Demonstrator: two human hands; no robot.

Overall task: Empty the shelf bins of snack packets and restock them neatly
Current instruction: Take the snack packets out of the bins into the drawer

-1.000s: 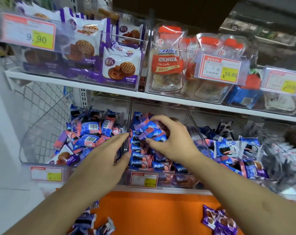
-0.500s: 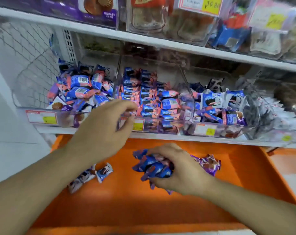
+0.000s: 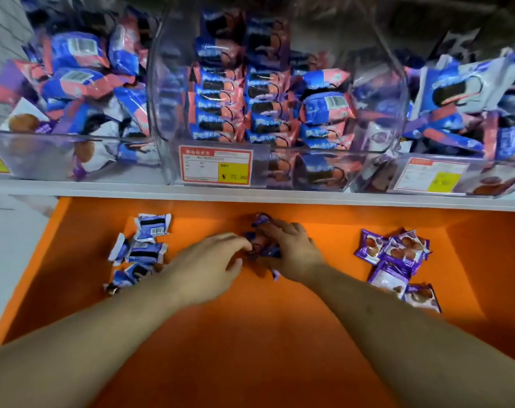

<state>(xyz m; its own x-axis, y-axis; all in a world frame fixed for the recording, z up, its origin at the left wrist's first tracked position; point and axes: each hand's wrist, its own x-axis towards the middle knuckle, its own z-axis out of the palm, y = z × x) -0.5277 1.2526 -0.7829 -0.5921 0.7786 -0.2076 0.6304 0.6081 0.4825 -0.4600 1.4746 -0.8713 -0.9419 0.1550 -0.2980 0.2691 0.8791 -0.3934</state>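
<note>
On the white shelf [image 3: 250, 193] I see three clear bins side by side. The left bin [image 3: 29, 154] holds a loose jumble of blue-and-pink packets with a white cookie packet low at its front. The middle bin [image 3: 377, 119] holds the same blue-and-pink packets [image 3: 218, 83] stood in tidy rows on its left and lying loose on its right; a red-bordered price label [image 3: 216, 164] sits on its front wall. The right bin [image 3: 503, 169] is a mix of blue, white and pink packs, with its own label.

Below the shelf edge lies the orange tray [image 3: 250, 334], with three groups in it. At the left, a small heap of white-and-blue packets [image 3: 145, 248]. In the middle, my left hand [image 3: 204, 269] reaches in with fingers loosely spread, tips touching a handful of blue packets [image 3: 263, 248] — my right hand [image 3: 293, 251] lies over that handful, fingers curled down round it. At the right, a cluster of purple packets [image 3: 397, 257] sits well apart from both hands.

The near half of the tray floor is bare orange, crossed only by my forearms. A pale floor shows left of the tray — the upper background is blurred.
</note>
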